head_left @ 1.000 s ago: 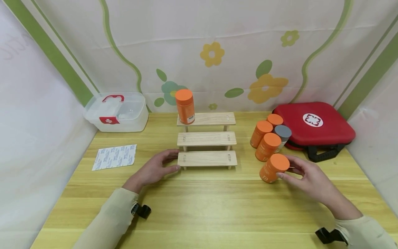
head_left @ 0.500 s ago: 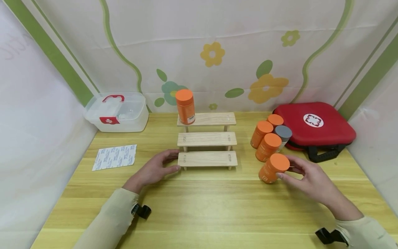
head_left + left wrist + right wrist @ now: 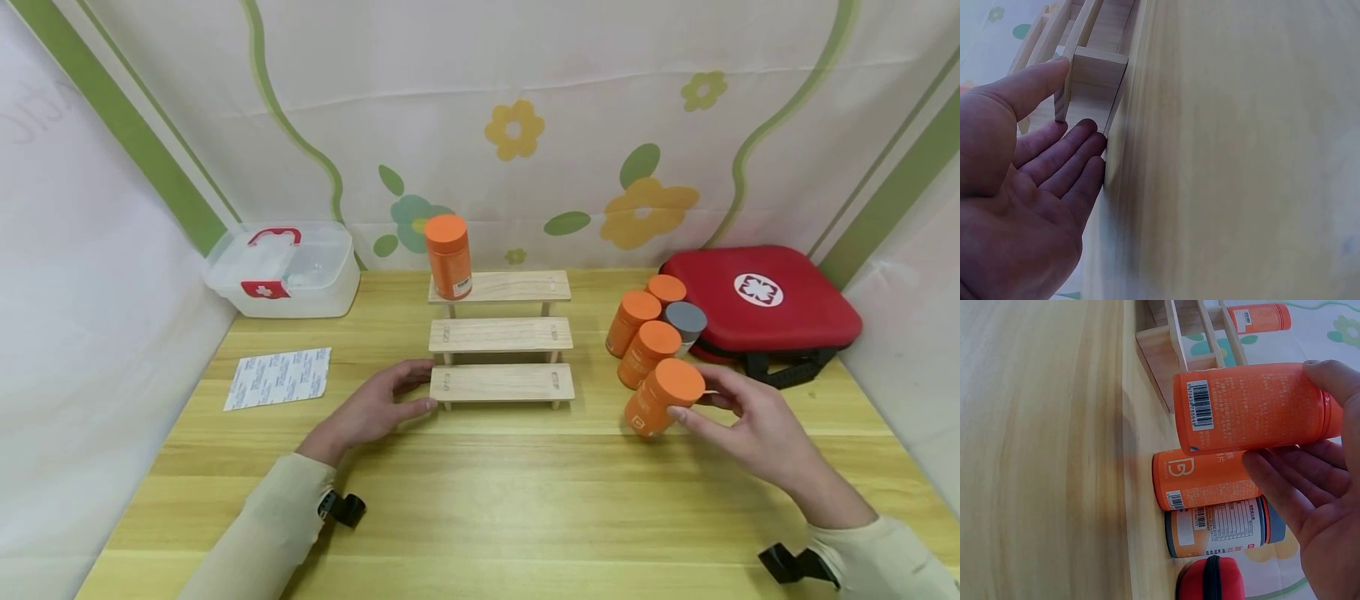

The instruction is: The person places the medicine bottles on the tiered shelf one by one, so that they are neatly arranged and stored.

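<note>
In right hand (image 3: 753, 429), bottle (image 3: 657, 401) now higher

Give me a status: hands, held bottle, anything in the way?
Right hand grips orange bottle near its cap, seemingly off table. Left hand at left end of rack. Other bottles stand close behind; could get bumped.

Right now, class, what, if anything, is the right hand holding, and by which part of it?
The right hand holds an orange bottle by its upper part, near the lid.
</note>
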{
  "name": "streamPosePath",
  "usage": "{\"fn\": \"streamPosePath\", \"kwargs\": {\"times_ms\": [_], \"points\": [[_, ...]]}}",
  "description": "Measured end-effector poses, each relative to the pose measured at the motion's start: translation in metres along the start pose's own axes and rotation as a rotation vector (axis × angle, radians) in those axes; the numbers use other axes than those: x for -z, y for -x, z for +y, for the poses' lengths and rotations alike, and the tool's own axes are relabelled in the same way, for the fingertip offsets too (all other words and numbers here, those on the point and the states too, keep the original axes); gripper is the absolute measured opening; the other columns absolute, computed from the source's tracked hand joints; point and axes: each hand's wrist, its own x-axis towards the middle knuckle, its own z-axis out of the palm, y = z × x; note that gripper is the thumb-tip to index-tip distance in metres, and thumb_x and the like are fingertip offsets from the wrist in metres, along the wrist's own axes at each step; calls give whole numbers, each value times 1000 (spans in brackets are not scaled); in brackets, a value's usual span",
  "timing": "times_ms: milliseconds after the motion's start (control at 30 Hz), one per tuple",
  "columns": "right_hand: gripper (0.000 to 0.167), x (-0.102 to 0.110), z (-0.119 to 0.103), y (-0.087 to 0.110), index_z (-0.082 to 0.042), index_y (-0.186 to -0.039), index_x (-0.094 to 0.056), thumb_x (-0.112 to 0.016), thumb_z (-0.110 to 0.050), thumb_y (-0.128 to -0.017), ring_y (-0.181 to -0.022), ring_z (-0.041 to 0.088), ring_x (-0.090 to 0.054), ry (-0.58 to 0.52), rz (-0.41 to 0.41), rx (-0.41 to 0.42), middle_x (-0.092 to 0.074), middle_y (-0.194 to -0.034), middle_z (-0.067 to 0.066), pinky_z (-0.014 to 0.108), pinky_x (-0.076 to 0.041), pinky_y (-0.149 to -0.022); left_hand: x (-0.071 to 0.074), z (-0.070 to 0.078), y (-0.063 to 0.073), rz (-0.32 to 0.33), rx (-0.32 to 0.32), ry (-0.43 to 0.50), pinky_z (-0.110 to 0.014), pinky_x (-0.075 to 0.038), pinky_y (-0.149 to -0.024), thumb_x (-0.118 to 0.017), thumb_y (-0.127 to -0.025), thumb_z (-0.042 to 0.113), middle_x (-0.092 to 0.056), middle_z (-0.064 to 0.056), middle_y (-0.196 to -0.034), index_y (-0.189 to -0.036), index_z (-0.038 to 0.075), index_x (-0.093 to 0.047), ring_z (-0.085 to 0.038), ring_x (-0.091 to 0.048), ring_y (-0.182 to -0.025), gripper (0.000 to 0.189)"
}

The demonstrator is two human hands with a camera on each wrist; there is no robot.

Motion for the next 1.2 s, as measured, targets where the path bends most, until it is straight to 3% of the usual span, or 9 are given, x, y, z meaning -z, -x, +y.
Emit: {"fn": "streamPosePath", "kwargs": {"times_ms": [600,1033,1200], "points": [[70,4,-16,-19,2,-133,-70,-90,17,-68,-107,-16,-67,-16,116,203,-65,-128,-32,2,-54,-91,0,2,1,6,6,3,-59,-36,-131,-78,-101,29,-56,-15,-161,-160,11,-49,-38,-50,-152,68],[69,12,-24,-38,4,-127,-72,-90,20,-63,-105,-12,-67,-21,146,287,-68,-123,-29,3,-54,-92,-1,3,0,3,1,0,-58,-36,-131,-78,-101,30,-56,-15,-161,-161,11,-49,-38,-50,-152,68],[68,14,-28,-42,4,-126,-72,-90,20,-63,-104,-11,-67,-12,145,284,-67,-123,-30,3,-54,-92,-1,2,0,0,4,3,-59,-35,-131,-78,-101,31,-56,-14,-161,-161,12,-48,-37,-50,-152,69]]}}
